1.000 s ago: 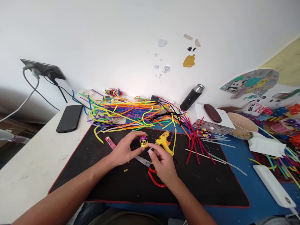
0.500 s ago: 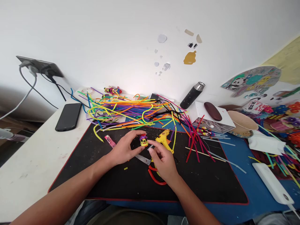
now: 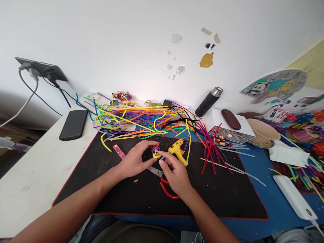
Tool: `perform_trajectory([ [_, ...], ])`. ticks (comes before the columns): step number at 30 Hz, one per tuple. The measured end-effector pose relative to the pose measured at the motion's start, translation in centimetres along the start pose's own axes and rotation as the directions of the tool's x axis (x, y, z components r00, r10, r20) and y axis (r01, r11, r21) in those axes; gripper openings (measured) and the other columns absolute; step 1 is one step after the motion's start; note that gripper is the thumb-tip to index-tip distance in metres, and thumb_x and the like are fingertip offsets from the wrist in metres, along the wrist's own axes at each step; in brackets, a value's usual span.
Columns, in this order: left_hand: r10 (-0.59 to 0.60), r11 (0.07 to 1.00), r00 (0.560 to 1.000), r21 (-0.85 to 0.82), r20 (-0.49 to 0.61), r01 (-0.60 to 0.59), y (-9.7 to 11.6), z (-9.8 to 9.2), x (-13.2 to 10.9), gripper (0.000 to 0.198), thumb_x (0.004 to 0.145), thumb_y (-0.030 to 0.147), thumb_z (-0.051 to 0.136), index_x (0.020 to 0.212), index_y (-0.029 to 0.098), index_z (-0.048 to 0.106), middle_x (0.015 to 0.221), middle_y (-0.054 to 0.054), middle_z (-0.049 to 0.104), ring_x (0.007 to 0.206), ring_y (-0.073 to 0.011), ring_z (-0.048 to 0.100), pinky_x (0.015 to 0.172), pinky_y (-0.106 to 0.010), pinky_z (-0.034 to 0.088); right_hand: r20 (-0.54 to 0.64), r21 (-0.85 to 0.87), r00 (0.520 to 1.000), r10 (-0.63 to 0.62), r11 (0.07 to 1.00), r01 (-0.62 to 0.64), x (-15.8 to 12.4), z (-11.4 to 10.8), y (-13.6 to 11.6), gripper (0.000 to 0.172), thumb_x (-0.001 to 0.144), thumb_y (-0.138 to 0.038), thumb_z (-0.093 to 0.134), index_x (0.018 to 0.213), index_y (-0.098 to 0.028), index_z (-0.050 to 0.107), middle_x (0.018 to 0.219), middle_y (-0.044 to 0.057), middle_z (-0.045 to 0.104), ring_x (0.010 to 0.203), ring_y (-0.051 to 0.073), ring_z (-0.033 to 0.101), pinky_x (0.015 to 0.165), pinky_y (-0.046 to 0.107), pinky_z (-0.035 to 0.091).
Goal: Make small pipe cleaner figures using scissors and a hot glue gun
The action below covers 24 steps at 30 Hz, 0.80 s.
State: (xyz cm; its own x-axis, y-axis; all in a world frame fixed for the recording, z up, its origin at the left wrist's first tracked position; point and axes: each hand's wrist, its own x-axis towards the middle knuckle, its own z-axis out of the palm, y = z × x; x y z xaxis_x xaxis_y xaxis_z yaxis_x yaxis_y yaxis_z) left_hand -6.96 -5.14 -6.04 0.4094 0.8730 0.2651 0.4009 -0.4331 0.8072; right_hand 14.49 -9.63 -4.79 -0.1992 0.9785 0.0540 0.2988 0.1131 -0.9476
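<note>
Figurine head [image 3: 156,155]: yellow face, purple-and-red top, held above the black mat [image 3: 215,199] between both hands.
Left hand [image 3: 135,160]: thumb and fingers gripping the head at its edges.
Right hand [image 3: 176,173]: index fingertip at the face; cannot tell whether it pinches anything.
Scissors [image 3: 167,193]: red-handled, partly hidden by the right hand.
Glue gun [image 3: 178,152]: yellow, on the mat.
Pipe cleaners [image 3: 136,118]: heaped behind the mat.
</note>
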Motion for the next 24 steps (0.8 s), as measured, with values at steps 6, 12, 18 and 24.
perform_trajectory([
  [6,-0.008,1.000,1.000,0.000,0.011,0.008,0.03,0.00,0.03,0.046,0.097,0.033,0.070,0.141,0.027,0.058,0.142,-0.011,0.068,0.132,-0.0288,0.065,0.114,-0.046,0.053,0.004,-0.007,1.000,0.011,1.000,-0.011,-0.11,0.02,0.37,0.037,0.104,-0.038,0.059,0.133,-0.021,0.074,0.065,-0.003,0.057,0.058,0.015,0.052,0.059,0.028,0.043],
  [12,-0.003,1.000,1.000,0.005,0.007,0.003,-0.14,-0.02,-0.03,0.048,0.096,0.033,0.071,0.142,0.027,0.058,0.142,-0.011,0.068,0.132,-0.0290,0.065,0.114,-0.047,0.053,-0.015,0.002,1.000,-0.003,1.000,0.003,-0.18,-0.05,0.39,0.036,0.105,-0.038,0.059,0.133,-0.021,0.074,0.065,-0.004,0.053,0.059,0.015,0.050,0.059,0.028,0.042],
  [18,0.009,1.000,1.000,0.007,0.007,-0.009,-0.30,0.08,-0.09,0.049,0.096,0.033,0.070,0.143,0.028,0.058,0.142,-0.011,0.068,0.133,-0.0292,0.065,0.114,-0.046,0.054,-0.010,-0.006,1.000,-0.004,1.000,0.004,-0.13,-0.06,0.24,0.036,0.104,-0.038,0.059,0.130,-0.020,0.076,0.065,-0.003,0.055,0.058,0.015,0.050,0.058,0.028,0.042],
  [24,0.005,1.000,1.000,0.022,0.011,-0.005,-0.31,0.00,-0.11,0.048,0.097,0.034,0.071,0.143,0.028,0.057,0.143,-0.011,0.067,0.133,-0.0285,0.064,0.115,-0.046,0.052,-0.067,0.016,0.998,0.003,1.000,-0.002,0.17,-0.43,-0.11,0.037,0.103,-0.041,0.059,0.127,-0.018,0.076,0.063,-0.004,0.051,0.055,0.014,0.044,0.054,0.028,0.038],
])
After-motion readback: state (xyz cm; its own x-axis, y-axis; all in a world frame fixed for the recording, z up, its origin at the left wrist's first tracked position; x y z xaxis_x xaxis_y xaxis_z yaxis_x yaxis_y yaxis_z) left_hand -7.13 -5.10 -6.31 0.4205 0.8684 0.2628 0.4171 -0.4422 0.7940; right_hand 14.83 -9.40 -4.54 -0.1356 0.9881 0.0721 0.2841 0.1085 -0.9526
